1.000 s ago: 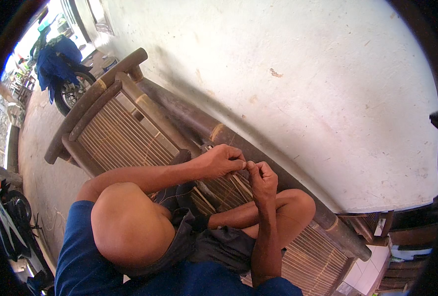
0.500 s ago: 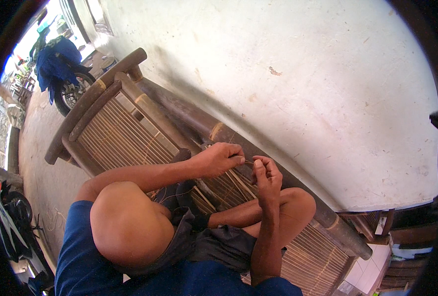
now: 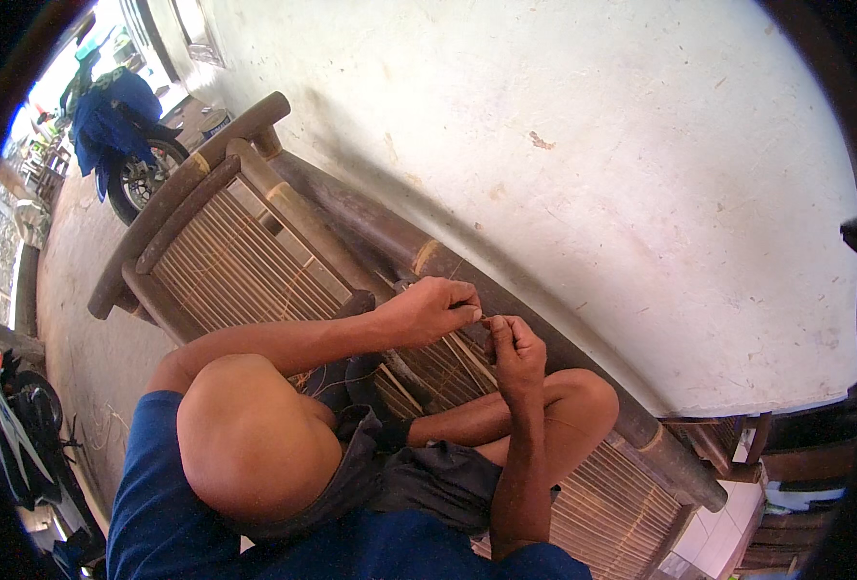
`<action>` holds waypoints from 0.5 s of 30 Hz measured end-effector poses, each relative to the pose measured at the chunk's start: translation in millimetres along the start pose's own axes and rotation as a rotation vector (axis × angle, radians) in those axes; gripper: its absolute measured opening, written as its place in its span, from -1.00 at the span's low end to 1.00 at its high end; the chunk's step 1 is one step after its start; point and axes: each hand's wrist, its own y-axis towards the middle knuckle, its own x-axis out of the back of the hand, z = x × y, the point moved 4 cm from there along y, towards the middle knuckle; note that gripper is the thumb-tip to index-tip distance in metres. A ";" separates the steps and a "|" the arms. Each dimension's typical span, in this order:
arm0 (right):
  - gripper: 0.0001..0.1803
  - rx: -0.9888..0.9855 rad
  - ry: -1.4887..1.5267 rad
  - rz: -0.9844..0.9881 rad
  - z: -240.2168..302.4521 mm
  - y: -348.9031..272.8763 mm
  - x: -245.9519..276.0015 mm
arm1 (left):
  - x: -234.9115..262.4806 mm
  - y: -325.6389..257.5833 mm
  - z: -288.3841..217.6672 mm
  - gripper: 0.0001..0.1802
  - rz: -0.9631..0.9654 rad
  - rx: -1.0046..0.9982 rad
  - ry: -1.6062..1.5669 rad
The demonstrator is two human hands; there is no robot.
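Observation:
Out past my raised knee, my left hand (image 3: 432, 311) is closed, with thumb and forefinger pinched together. Right beside it, my right hand (image 3: 516, 352) also pinches, its fingertips almost touching the left ones. Between the two sets of fingertips shows a short bit of thin brown strand (image 3: 485, 319); its material is too small to make out. Below the hands, several pale thin sticks (image 3: 469, 360) lie over the slats of the bamboo bench (image 3: 245, 253) I sit on. Loose thin strands (image 3: 324, 371) curl by my legs.
A white wall (image 3: 583, 164) runs along the bench's far side, behind a thick bamboo rail (image 3: 486, 285). A motorcycle under a blue cover (image 3: 114, 111) stands at the far left. Another motorcycle (image 3: 37, 454) is at the lower left. White tiles (image 3: 716, 527) show at the lower right.
My right hand has moved slightly left, closer to my left hand, and its fingers have curled in more. Less of the strand shows between them. My left hand has hardly moved.

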 end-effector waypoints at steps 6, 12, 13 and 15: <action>-0.68 0.080 -0.039 -0.049 -2.8 0.4 -0.9 | 2.3 -1.1 -3.4 -0.66 0.041 0.102 -0.036; -0.70 0.065 -0.008 -0.048 -1.5 -0.2 -2.1 | 0.1 -2.2 -2.4 -0.66 0.098 0.150 -0.111; -0.71 0.064 0.003 -0.047 -0.9 -0.6 -2.2 | -1.0 -1.8 -1.0 -0.66 0.110 0.151 -0.098; -0.74 0.066 -0.011 -0.062 0.4 -1.2 -1.3 | -1.0 0.2 -2.3 -0.66 0.066 0.041 -0.044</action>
